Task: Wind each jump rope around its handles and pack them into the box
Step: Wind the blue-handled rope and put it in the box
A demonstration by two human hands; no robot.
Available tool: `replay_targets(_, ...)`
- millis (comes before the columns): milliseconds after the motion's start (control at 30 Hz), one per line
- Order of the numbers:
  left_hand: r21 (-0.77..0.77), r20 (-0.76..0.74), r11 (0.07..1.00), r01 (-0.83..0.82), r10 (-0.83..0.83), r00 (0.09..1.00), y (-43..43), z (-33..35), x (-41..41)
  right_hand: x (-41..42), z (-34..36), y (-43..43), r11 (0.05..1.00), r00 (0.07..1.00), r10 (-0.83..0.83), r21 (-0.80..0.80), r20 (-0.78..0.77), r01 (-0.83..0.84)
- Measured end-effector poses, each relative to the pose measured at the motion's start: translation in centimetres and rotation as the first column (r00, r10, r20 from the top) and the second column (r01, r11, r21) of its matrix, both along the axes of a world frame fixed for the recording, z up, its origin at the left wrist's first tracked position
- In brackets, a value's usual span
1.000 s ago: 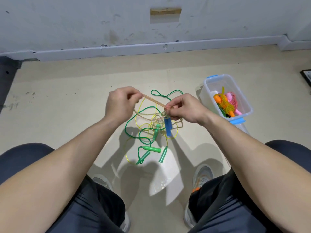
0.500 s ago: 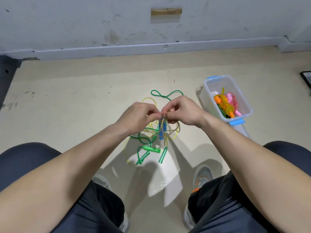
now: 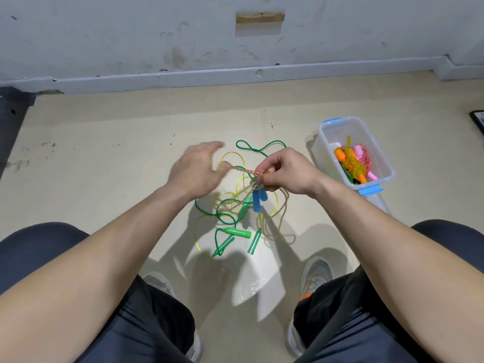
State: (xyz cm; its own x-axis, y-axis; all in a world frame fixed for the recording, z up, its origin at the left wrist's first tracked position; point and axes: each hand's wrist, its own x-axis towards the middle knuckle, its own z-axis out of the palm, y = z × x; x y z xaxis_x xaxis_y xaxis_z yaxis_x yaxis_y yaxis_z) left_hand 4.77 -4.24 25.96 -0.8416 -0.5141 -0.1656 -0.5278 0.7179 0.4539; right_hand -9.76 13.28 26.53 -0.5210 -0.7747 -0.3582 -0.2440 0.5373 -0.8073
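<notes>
While the right hand (image 3: 285, 171) pinches the blue handles (image 3: 258, 200) and the turns of braided rope (image 3: 242, 169) already wound on them, just left of the box (image 3: 327, 142), the left hand (image 3: 195, 169) draws a short taut length away from the box, likely keeping tension for the next turn. Its fingers are spread and blurred; whether the thumb grips the rope cannot be told. Green and yellow ropes (image 3: 235, 232) lie tangled on the floor left of the box, awaiting their turn; wound ropes (image 3: 351, 163) already sit inside it. Half a second earlier both hands met at the handles; the left has since swung outward.
</notes>
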Motion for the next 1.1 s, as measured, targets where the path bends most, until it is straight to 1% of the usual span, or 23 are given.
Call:
replay_targets(67,0.156,-0.110,0.967,0.201,-0.186,0.976,1.7,0.4,-0.3,0.3,0.1,-0.2,1.000,0.999,0.008,-0.026,0.036,-0.007)
replay_targets(133,0.280,-0.142,0.927,0.249,-0.217,0.966,2.8,0.7,-0.6,0.4,0.2,-0.1,0.999,0.998,0.014,-0.034,0.060,-0.012)
replay_targets(167,0.286,-0.157,0.926,0.246,-0.208,0.965,2.9,0.7,-0.6,0.5,0.2,-0.1,0.999,0.997,0.020,-0.037,0.072,-0.017)
replay_targets(267,0.147,-0.160,0.967,0.210,-0.186,0.969,2.0,0.8,-0.6,0.5,0.2,0.0,0.999,0.996,0.024,-0.040,0.086,-0.021)
replay_targets(333,-0.019,-0.101,0.997,0.074,-0.076,0.992,1.3,1.0,-0.5,0.4,0.1,0.1,0.999,0.996,-0.003,-0.040,0.085,0.007)
replay_targets(400,-0.147,-0.045,0.983,-0.112,0.106,0.993,0.3,0.9,-0.4,0.1,0.1,0.2,0.998,0.996,-0.039,-0.036,0.083,0.042)
replay_targets(433,-0.190,-0.012,0.966,-0.176,0.177,0.984,-0.2,0.7,-0.2,0.0,0.1,0.1,0.998,0.995,-0.052,-0.035,0.083,0.055)
replay_targets(467,-0.236,0.028,0.948,-0.213,0.226,0.974,-0.6,0.6,0.0,0.0,0.1,0.1,0.997,0.995,-0.060,-0.034,0.085,0.063)
replay_targets(533,-0.341,0.109,0.920,-0.194,0.244,0.964,-1.0,0.1,0.3,0.1,0.1,0.0,0.998,0.995,-0.056,-0.025,0.083,0.058)
replay_targets(567,-0.367,0.129,0.917,-0.157,0.217,0.968,-0.9,-0.2,0.3,0.3,0.1,0.0,0.999,0.996,-0.050,-0.018,0.076,0.052)
replay_targets(600,-0.347,0.123,0.930,-0.117,0.169,0.978,-0.7,-0.5,0.2,0.4,0.0,-0.1,0.999,0.996,-0.047,-0.013,0.074,0.048)
replay_targets(633,-0.270,0.093,0.961,-0.059,0.087,0.992,-0.3,-0.8,0.1,0.4,-0.1,-0.2,0.999,0.995,-0.052,-0.011,0.081,0.053)
replay_targets(667,-0.143,0.037,0.989,0.023,-0.018,0.999,0.2,-1.0,-0.1,0.5,-0.1,-0.2,0.998,0.994,-0.061,-0.013,0.096,0.063)
replay_targets(700,-0.005,-0.030,0.992,0.126,-0.126,0.992,0.8,-1.0,-0.3,0.5,-0.1,-0.2,0.997,0.992,-0.065,-0.021,0.111,0.068)
replay_targets(733,0.111,-0.091,0.971,0.214,-0.204,0.975,1.6,-0.8,-0.5,0.5,0.1,-0.2,0.997,0.990,-0.062,-0.032,0.125,0.066)
replay_targets(767,0.181,-0.134,0.948,0.263,-0.241,0.961,2.3,-0.7,-0.7,0.6,0.2,-0.3,0.997,0.989,-0.056,-0.039,0.135,0.062)
replay_targets(800,0.213,-0.164,0.936,0.280,-0.248,0.955,2.8,-0.7,-0.8,0.6,0.3,-0.2,0.997,0.988,-0.051,-0.047,0.148,0.058)
replay_targets(867,0.183,-0.211,0.949,0.257,-0.217,0.953,3.0,-0.5,-0.9,0.6,0.3,-0.2,0.998,0.987,-0.045,-0.045,0.154,0.052)
replay_targets(900,0.115,-0.230,0.962,0.246,-0.215,0.949,2.8,-0.2,-0.8,0.6,0.3,-0.2,0.998,0.989,-0.042,-0.038,0.144,0.048)
replay_targets(933,0.023,-0.248,0.966,0.258,-0.245,0.937,2.5,-0.1,-0.7,0.6,0.3,-0.1,0.999,0.991,-0.036,-0.030,0.129,0.040)
replay_targets(1000,-0.136,-0.269,0.928,0.347,-0.372,0.889,1.8,0.1,-0.5,0.7,0.5,0.0,1.000,0.993,-0.022,-0.019,0.118,0.024)
replay_targets(1033,-0.171,-0.265,0.903,0.394,-0.427,0.865,1.6,-0.1,-0.4,0.7,0.7,0.0,1.000,0.991,-0.008,-0.021,0.132,0.011)
replay_targets(1100,-0.164,-0.229,0.883,0.440,-0.468,0.854,2.0,-0.3,-0.5,0.9,0.9,0.0,0.999,0.988,0.023,-0.027,0.152,-0.019)
